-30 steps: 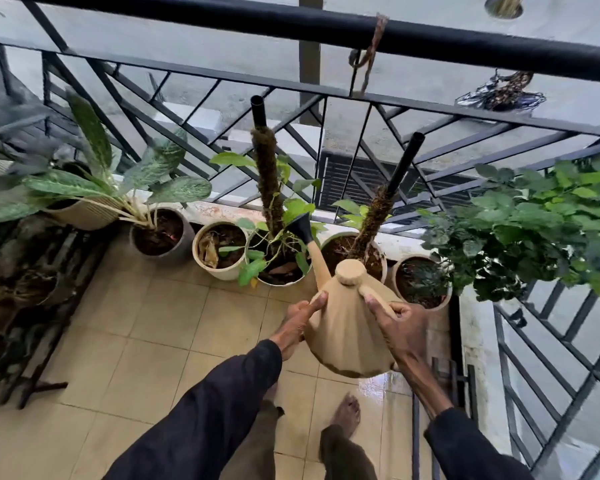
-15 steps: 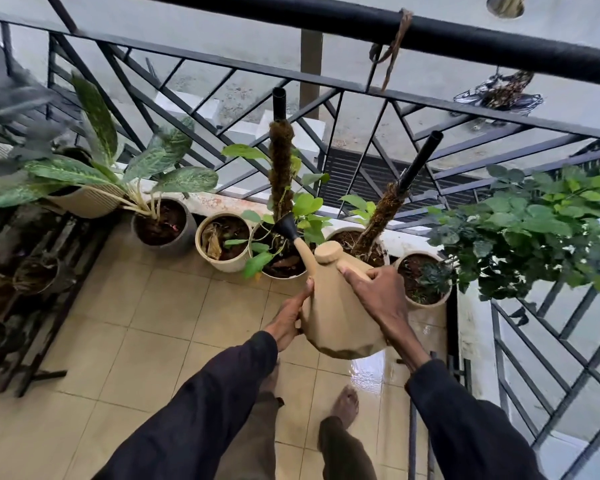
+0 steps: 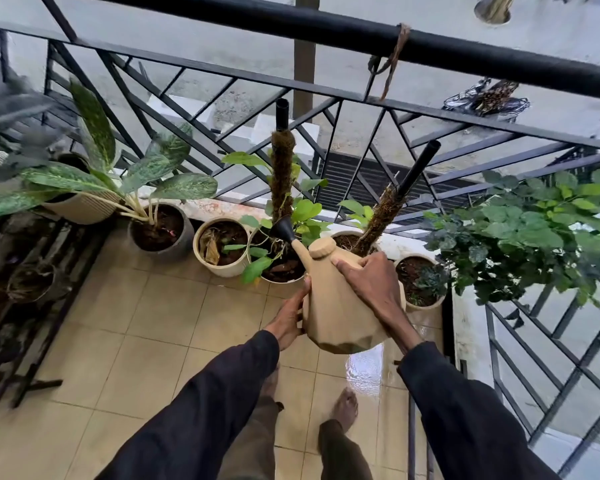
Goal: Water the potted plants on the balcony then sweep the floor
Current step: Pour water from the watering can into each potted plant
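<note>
Above the row of pots at the railing, the watering can [image 3: 340, 306] hangs tilted forward, with its black rose [image 3: 283, 228] over the moss-pole pot [image 3: 281, 271]. Your right hand [image 3: 371, 282] grips the top of the can just behind the cap [image 3: 322, 248], fingers curled over it. Your left hand [image 3: 288, 320] bears against the lower left side, thumb laid up the wall. Its fingers pass behind the body, so you cannot tell how far they curl.

Treat the can as a rigid moulded shell: probably light when empty and markedly heavier when filled, with a load that shifts toward the spout as you tilt. The faceted walls may be slick if wet. Hold at the top and support low. The floor tiles [image 3: 364, 365] near your feet shine wet, so expect poor footing.
</note>
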